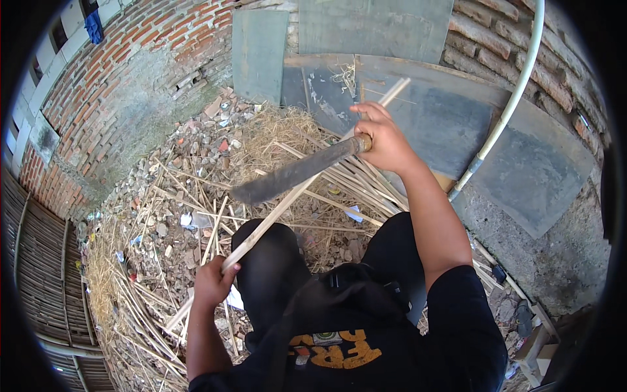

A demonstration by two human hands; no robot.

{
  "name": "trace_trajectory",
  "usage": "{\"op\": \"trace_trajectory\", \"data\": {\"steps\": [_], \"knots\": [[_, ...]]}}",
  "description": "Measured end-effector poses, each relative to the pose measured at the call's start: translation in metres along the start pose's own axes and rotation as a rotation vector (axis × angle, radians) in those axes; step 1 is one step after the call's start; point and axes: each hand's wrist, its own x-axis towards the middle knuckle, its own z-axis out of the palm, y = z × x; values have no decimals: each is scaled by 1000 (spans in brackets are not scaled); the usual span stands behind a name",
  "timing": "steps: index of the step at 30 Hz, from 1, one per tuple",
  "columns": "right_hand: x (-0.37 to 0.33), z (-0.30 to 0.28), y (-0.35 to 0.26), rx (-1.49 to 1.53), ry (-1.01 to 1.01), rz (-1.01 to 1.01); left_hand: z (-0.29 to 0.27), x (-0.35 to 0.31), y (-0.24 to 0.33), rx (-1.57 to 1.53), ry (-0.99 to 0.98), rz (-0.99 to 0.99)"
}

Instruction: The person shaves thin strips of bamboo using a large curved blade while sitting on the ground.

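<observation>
Pale wood makes the long stick (274, 218), which crosses under the big knife (295, 172). My left hand (212, 282) curls round the stick, below and left of the knife. My right hand (386, 142) grips the handle (358, 144) at the knife's right end; I cannot tell if its raised fingers (370, 110) touch the stick too. To cut well, I should hold the stick firm, go slow, and keep my left hand and left knee (274, 258) away from the knife's edge.
</observation>
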Motion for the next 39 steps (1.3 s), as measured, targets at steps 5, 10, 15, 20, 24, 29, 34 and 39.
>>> {"op": "trace_trajectory", "data": {"steps": [5,10,15,20,24,29,34,39], "knots": [[0,-11,-9,-258,155,-126,19,-2,13,-118,23,-81],[-30,15,5,203,-228,496,14,2,26,-74,-18,-216],[-43,23,44,780,-198,779,9,1,19,-64,-111,-189],[-51,29,47,602,-141,674,14,-11,42,-19,-60,-202],[-44,32,30,409,-190,374,27,-27,50,-74,50,-207],[-31,26,3,226,-373,264,8,-36,49,-12,122,-250],[-29,36,0,22,-462,231,21,-16,38,14,82,-245],[-38,53,16,-67,-430,121,67,-12,25,-54,116,-206]]}}
